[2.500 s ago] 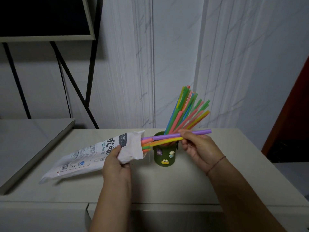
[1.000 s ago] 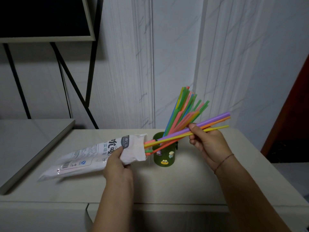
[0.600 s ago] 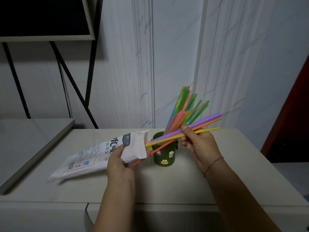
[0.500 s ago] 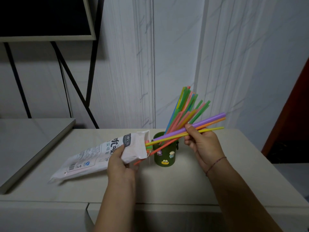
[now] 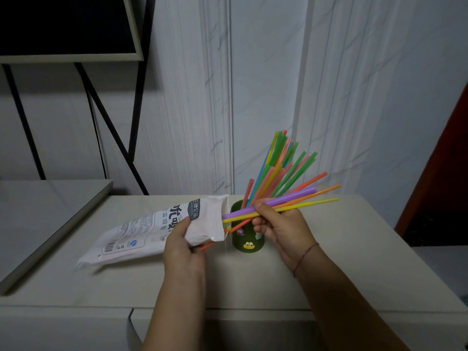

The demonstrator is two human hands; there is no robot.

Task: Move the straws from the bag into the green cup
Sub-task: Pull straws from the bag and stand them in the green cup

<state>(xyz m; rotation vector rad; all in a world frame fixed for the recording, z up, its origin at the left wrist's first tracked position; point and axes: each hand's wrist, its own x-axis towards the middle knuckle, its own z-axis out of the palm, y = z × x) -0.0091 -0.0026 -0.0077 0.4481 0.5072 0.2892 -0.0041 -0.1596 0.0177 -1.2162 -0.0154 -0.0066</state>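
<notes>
Pinching straws (image 5: 298, 202) between right-hand fingers (image 5: 263, 207), beside bag (image 5: 157, 229) mouth

Single head-worn view, wide-angle; faces forward and down, close over tabletop (image 5: 354, 249); wall (image 5: 266, 72) fills upper frame.

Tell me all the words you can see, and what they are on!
"优吸" in big dark letters on the white bag, partly behind the left hand.
"王牌亿品", roughly, on the bag's dark label.
Smaller print, barcode numbers and blue logo on the bag: too blurred to read.
Green cup: stickers only, no words.
</notes>
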